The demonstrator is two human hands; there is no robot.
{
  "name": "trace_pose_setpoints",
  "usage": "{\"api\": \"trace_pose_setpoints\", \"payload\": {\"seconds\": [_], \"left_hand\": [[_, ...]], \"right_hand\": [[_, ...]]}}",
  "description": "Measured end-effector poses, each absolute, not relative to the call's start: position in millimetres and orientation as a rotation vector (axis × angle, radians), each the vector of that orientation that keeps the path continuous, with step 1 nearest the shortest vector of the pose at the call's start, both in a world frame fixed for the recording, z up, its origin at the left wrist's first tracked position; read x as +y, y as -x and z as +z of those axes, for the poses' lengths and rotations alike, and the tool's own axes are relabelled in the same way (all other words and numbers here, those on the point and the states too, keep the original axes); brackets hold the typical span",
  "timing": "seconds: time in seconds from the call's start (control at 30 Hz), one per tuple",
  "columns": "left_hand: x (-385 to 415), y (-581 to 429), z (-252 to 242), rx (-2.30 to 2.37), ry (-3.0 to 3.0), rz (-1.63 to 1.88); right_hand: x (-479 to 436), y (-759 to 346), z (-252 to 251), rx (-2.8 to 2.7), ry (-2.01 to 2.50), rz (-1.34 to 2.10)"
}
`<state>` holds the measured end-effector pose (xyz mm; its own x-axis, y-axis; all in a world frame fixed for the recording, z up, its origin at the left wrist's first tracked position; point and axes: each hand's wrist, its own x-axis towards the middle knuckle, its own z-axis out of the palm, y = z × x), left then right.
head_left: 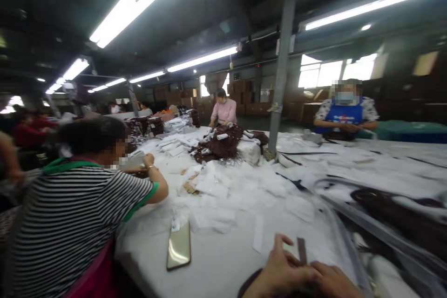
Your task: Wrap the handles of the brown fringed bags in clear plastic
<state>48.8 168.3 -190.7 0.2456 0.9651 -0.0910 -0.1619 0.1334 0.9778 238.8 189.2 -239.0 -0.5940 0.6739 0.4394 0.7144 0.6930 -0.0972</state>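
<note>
At the bottom right, my left hand [284, 270] has its index finger raised and bent, the other fingers curled, and its thumb reaching toward my right hand. Dark brown cloth [248, 282] shows beside and beneath the left wrist, cut off by the lower edge. My right hand [333, 281] is closed, fingertips meeting the left thumb; what it pinches is hidden. Just past both hands a narrow grey-brown strip [301, 250] sticks up, its lower end covered by the fingers. A white strip [258, 233] lies on the table farther left.
A phone [179, 247] lies on the white-covered table [146, 260]. A co-worker in a striped shirt [80, 214] leans in at left. White sheets [213, 186] and brown garments [223, 143] are heaped mid-table. A post [281, 70] rises there. Clear plastic [363, 216] and brown cloth [401, 221] are at right.
</note>
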Motion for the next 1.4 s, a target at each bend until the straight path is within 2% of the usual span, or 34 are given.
{"api": "trace_pose_setpoints", "payload": {"seconds": [0.2,0.37,0.57,0.67,0.83,1.0,1.23,1.4], "left_hand": [[166.2,-45.4,-202.2,0.882,-1.16,1.073],[156.5,-47.5,-201.1,1.025,-1.257,1.188],[152.3,-45.5,-197.7,0.976,-1.201,1.205],[153.0,-46.7,-204.8,0.936,-1.245,1.181],[155.7,-44.0,-215.2,0.962,-1.312,1.133],[157.0,-38.0,-206.1,0.966,-1.632,0.994],[152.8,-41.0,-200.8,1.063,-1.9,0.911],[159.6,-38.5,-215.7,1.022,-1.788,0.879]], "right_hand": [[153.3,-201.4,-173.9,-2.604,1.335,0.077],[145.4,-192.6,-173.6,-2.448,1.378,0.282],[155.2,-201.3,-176.2,-1.947,1.345,0.962],[160.5,-201.9,-165.0,-1.814,1.344,1.111],[162.2,-188.2,-152.3,-1.989,1.505,0.871],[157.4,-185.6,-156.1,-2.051,1.581,0.549],[148.3,-206.1,-162.1,-2.129,1.451,0.525],[138.2,-209.3,-172.1,-2.119,1.334,0.489]]}}
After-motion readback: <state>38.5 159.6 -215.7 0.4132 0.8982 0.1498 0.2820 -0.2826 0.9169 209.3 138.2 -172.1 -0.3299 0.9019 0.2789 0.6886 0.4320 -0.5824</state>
